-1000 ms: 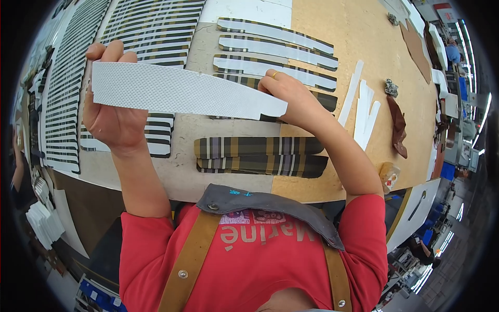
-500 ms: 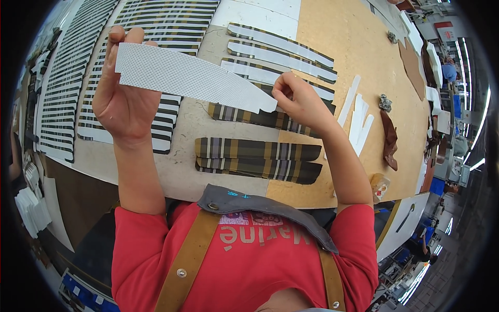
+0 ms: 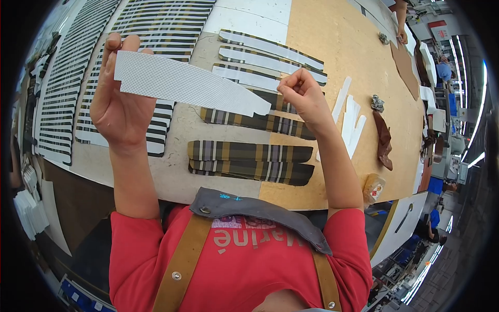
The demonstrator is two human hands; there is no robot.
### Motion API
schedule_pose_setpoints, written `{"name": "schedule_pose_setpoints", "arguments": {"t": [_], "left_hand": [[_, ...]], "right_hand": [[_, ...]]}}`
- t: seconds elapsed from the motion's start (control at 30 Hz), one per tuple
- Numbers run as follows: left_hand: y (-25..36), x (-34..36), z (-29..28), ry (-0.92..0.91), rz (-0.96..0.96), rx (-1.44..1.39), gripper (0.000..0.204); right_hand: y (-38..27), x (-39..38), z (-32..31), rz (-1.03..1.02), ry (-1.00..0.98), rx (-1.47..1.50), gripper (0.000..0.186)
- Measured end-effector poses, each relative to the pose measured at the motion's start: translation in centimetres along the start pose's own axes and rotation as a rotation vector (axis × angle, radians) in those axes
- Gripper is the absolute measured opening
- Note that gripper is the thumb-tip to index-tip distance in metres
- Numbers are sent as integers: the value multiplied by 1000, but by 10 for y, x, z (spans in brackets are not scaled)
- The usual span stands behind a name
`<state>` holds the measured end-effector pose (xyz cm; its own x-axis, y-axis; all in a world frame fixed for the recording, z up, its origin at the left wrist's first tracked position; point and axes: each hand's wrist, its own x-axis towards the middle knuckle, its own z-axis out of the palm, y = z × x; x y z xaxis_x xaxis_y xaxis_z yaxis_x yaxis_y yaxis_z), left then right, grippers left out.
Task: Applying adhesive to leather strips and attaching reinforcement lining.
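Observation:
My left hand [image 3: 123, 115] is raised at the upper left, gripping the wide end of a tapered white strip [image 3: 179, 80] with a dimpled surface. The strip's narrow, notched end points right. A short gap separates that end from my right hand [image 3: 311, 104], whose thumb and fingers are pinched together; whatever is between them, if anything, cannot be made out. Below the strip, dark plaid fabric pieces [image 3: 249, 152] lie stacked on the table. Farther back are several plaid pieces with white strips on top [image 3: 270, 58].
Long rows of plaid and white strips [image 3: 70, 93] cover the table's left side. Loose white strips [image 3: 349, 122], a brown scrap [image 3: 383, 140] and a small clear packet [image 3: 373, 188] lie at right. Another person's arm [image 3: 401, 18] reaches in at the far right corner.
My right hand has come off the narrow end of the white strip and moved slightly up, still pinched. My left hand keeps the strip. Another person's arm has appeared at the upper right.

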<state>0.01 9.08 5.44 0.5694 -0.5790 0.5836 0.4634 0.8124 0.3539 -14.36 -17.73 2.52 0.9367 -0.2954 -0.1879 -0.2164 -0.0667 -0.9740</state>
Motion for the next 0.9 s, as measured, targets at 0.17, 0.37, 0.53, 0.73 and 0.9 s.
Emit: {"name": "schedule_pose_setpoints", "arguments": {"t": [0.17,0.37,0.53,0.73,0.9], "left_hand": [[-3,4,19,63,27,44,23],[-9,11,31,46,-10,97,24],[-23,17,42,43,-66,94,24],[-35,20,51,33,-102,84,21],[-41,23,57,27,-113,114,21]], "right_hand": [[-11,-22,-40,-62,129,-15,9],[-5,-74,-74,21,147,264,9],[5,-99,-84,-36,109,571,10],[14,-111,-86,-66,78,644,14],[17,-119,-84,-38,70,638,17]]}}
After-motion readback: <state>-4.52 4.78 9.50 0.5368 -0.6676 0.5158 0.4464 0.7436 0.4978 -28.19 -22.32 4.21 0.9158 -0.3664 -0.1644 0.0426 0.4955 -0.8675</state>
